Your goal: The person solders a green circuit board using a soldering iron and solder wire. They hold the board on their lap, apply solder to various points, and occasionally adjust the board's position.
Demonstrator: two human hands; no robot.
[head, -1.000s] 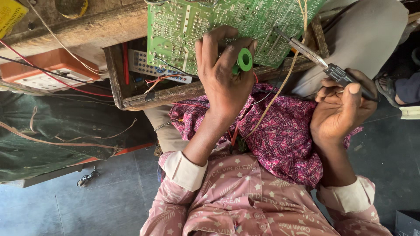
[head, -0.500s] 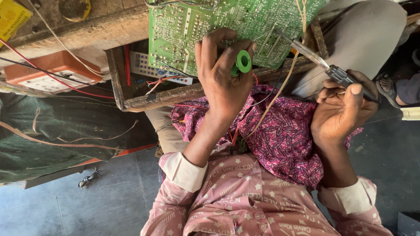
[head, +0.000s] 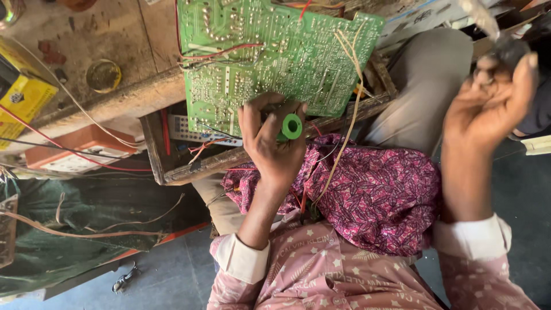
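Observation:
A large green circuit board (head: 270, 51), solder side up, leans on the edge of a wooden bench. My left hand (head: 271, 140) grips its lower edge and also holds a small green solder spool (head: 291, 126) between thumb and fingers. My right hand (head: 488, 109) is raised at the far right, blurred, closed around the dark handle of a soldering iron (head: 505, 49), well away from the board. Red and tan wires run across the board and hang down over a magenta patterned cloth (head: 379, 192) on my lap.
The wooden bench (head: 115, 34) carries a yellow box (head: 20, 95), a small round tin (head: 103, 76) and loose wires. An orange case (head: 74, 152) sits below its edge. A wooden tray (head: 172, 166) holds parts. Green fabric (head: 69, 229) lies at the left on the floor.
My right hand has swung up and to the right with the soldering iron, away from the board. The view has moved closer. My left hand stays on the board and spool.

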